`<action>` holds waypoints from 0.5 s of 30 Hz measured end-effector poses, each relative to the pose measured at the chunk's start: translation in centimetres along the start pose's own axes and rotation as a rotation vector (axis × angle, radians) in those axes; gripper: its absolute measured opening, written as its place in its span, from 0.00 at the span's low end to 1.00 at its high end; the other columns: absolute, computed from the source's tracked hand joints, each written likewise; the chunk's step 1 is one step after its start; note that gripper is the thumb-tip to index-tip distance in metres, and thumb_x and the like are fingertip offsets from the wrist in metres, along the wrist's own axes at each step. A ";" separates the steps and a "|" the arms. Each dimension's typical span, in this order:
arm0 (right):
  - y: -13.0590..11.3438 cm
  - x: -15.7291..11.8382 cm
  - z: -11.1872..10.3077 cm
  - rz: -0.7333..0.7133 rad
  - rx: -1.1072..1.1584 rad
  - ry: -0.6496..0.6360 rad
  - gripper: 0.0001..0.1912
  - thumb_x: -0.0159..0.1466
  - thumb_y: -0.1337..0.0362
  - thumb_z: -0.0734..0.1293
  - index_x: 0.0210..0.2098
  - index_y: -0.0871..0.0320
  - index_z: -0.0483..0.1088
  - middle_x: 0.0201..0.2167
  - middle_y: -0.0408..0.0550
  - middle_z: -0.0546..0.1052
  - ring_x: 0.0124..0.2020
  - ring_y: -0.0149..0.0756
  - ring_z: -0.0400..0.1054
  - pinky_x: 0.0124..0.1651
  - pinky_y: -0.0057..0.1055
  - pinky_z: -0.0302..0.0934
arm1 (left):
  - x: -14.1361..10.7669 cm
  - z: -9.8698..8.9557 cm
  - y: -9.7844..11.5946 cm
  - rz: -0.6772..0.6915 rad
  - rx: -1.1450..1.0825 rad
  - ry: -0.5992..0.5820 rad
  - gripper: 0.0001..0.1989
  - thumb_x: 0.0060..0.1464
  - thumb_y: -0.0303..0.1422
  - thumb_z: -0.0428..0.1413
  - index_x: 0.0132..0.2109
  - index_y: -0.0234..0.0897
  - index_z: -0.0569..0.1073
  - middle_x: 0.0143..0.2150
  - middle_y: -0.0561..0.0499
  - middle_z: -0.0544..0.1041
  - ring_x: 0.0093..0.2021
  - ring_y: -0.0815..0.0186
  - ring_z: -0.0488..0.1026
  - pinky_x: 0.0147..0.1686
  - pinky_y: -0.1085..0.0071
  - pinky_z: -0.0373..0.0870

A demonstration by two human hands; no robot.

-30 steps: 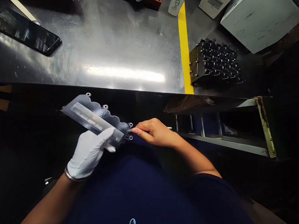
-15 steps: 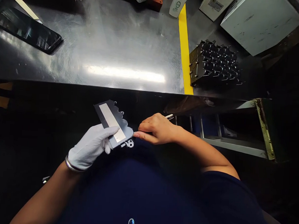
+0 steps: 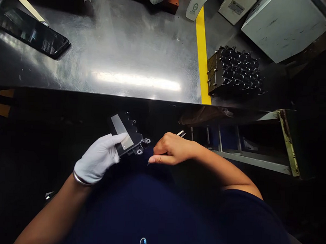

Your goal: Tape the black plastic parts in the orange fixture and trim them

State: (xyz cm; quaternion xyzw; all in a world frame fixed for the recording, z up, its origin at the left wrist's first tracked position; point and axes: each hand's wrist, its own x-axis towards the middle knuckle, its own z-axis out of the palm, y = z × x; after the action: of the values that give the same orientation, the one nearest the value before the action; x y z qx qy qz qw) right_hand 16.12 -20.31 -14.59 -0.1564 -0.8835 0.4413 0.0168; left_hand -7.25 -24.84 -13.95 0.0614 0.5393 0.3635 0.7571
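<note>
In front of my body, my gloved left hand (image 3: 98, 158) grips a black part with a scalloped edge (image 3: 135, 138). The thumb presses on the pale strip (image 3: 121, 129) along its face, and small ringed lugs stick out at its right end. My bare right hand (image 3: 170, 149) is closed a little to the right, apart from the part. It holds what look like slim metal tweezers (image 3: 181, 133); their split end shows behind the knuckles and a fine tip pokes out by the thumb. The fingers hide their middle.
Beyond my hands runs the edge of a metal table (image 3: 128, 52). A stack of similar black parts (image 3: 235, 71) stands right of the yellow tape (image 3: 201, 55). A phone (image 3: 34, 33) lies at left; a white bottle (image 3: 196, 6) and pale boxes (image 3: 286, 28) are at the back.
The black part has tilted in my left hand, so its face looks darker and its lugs show more. My right hand has moved slightly down and right, away from the part's edge.
</note>
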 end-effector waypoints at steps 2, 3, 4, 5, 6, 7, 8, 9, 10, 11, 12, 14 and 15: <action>0.2 -0.2 0.4 -0.055 0.069 0.026 0.25 0.71 0.53 0.59 0.22 0.59 0.70 0.19 0.43 0.71 0.21 0.25 0.63 0.27 0.24 0.53 | 0.1 0.1 0.6 0.020 -0.148 0.027 0.09 0.56 0.23 0.54 0.31 0.29 0.77 0.30 0.45 0.79 0.26 0.68 0.76 0.25 0.77 0.75; 0.3 -0.2 0.5 -0.067 0.075 0.116 0.24 0.70 0.51 0.60 0.25 0.59 0.72 0.21 0.44 0.72 0.23 0.26 0.65 0.28 0.24 0.56 | 0.1 0.2 0.8 0.015 -0.178 0.027 0.10 0.56 0.22 0.52 0.31 0.29 0.77 0.30 0.45 0.79 0.28 0.67 0.77 0.28 0.76 0.76; 0.4 -0.1 0.6 -0.075 0.058 0.236 0.23 0.68 0.48 0.62 0.30 0.60 0.74 0.24 0.46 0.74 0.25 0.27 0.67 0.29 0.23 0.58 | 0.1 0.4 0.9 -0.012 -0.177 0.011 0.10 0.57 0.21 0.52 0.32 0.29 0.77 0.30 0.45 0.79 0.29 0.66 0.77 0.29 0.75 0.77; 0.6 0.1 0.6 -0.082 0.017 0.359 0.24 0.65 0.45 0.64 0.35 0.61 0.74 0.28 0.49 0.76 0.29 0.29 0.70 0.30 0.24 0.61 | 0.1 0.5 1.0 -0.062 -0.165 -0.023 0.10 0.57 0.22 0.52 0.32 0.29 0.78 0.30 0.45 0.79 0.29 0.66 0.78 0.30 0.74 0.77; 0.6 0.3 0.6 -0.096 -0.038 0.458 0.26 0.62 0.43 0.66 0.41 0.62 0.74 0.33 0.52 0.77 0.33 0.31 0.72 0.32 0.24 0.63 | 0.0 0.6 1.0 -0.129 -0.149 -0.070 0.10 0.57 0.22 0.51 0.33 0.29 0.78 0.30 0.45 0.79 0.29 0.65 0.77 0.31 0.73 0.78; 0.7 0.6 0.6 -0.126 -0.094 0.513 0.29 0.59 0.42 0.68 0.45 0.61 0.73 0.39 0.54 0.77 0.37 0.32 0.73 0.33 0.24 0.65 | 0.0 0.8 0.9 -0.194 -0.141 -0.110 0.11 0.57 0.22 0.51 0.32 0.29 0.77 0.29 0.45 0.79 0.28 0.66 0.77 0.31 0.73 0.77; 0.7 0.9 0.6 -0.165 -0.136 0.526 0.31 0.58 0.41 0.68 0.48 0.60 0.72 0.43 0.55 0.77 0.40 0.33 0.74 0.35 0.24 0.66 | -0.1 0.8 0.7 -0.242 -0.132 -0.142 0.11 0.58 0.23 0.51 0.31 0.30 0.77 0.26 0.46 0.78 0.25 0.67 0.76 0.29 0.73 0.77; 0.7 1.2 0.6 -0.197 -0.161 0.517 0.31 0.58 0.42 0.69 0.50 0.59 0.71 0.45 0.54 0.77 0.42 0.33 0.74 0.36 0.23 0.67 | -0.3 0.7 0.6 -0.259 -0.112 -0.170 0.11 0.58 0.26 0.52 0.30 0.31 0.77 0.23 0.48 0.76 0.22 0.68 0.73 0.25 0.75 0.75; 0.6 1.5 0.6 -0.211 -0.170 0.518 0.31 0.58 0.42 0.69 0.51 0.58 0.71 0.46 0.54 0.77 0.42 0.33 0.75 0.37 0.23 0.68 | -0.4 0.6 0.4 -0.238 -0.072 -0.203 0.11 0.58 0.30 0.54 0.30 0.32 0.77 0.19 0.50 0.73 0.17 0.70 0.69 0.20 0.76 0.71; 0.6 1.9 0.6 -0.201 -0.167 0.550 0.31 0.58 0.43 0.69 0.51 0.59 0.71 0.44 0.53 0.78 0.42 0.33 0.75 0.39 0.23 0.69 | -0.6 0.3 0.2 -0.168 -0.001 -0.228 0.12 0.58 0.35 0.56 0.31 0.32 0.78 0.17 0.53 0.70 0.14 0.71 0.65 0.15 0.77 0.66; 0.6 2.2 0.6 -0.169 -0.153 0.611 0.32 0.58 0.42 0.69 0.51 0.60 0.71 0.42 0.53 0.79 0.41 0.34 0.76 0.40 0.25 0.69 | -0.7 0.0 0.1 -0.051 0.105 -0.232 0.12 0.55 0.39 0.58 0.34 0.33 0.79 0.16 0.54 0.70 0.14 0.72 0.62 0.14 0.77 0.63; 0.5 2.8 0.9 -0.068 -0.100 0.773 0.32 0.56 0.42 0.70 0.49 0.61 0.71 0.38 0.54 0.80 0.38 0.36 0.76 0.41 0.28 0.70 | -0.9 -0.5 -0.2 0.283 0.367 -0.148 0.16 0.48 0.43 0.64 0.40 0.36 0.80 0.24 0.52 0.76 0.20 0.71 0.68 0.20 0.78 0.66; 0.5 3.0 1.2 -0.022 -0.055 0.844 0.31 0.57 0.43 0.70 0.48 0.62 0.72 0.37 0.53 0.80 0.36 0.36 0.75 0.41 0.29 0.70 | -0.8 -0.7 -0.3 0.436 0.490 -0.074 0.17 0.46 0.42 0.65 0.42 0.37 0.80 0.30 0.51 0.79 0.27 0.68 0.73 0.27 0.76 0.71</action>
State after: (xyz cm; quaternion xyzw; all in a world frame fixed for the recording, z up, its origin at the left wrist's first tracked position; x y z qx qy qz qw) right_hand 13.16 -20.03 -16.02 -0.3142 -0.8122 0.3144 0.3778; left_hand -7.80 -25.74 -13.75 0.3689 0.5569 0.3739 0.6434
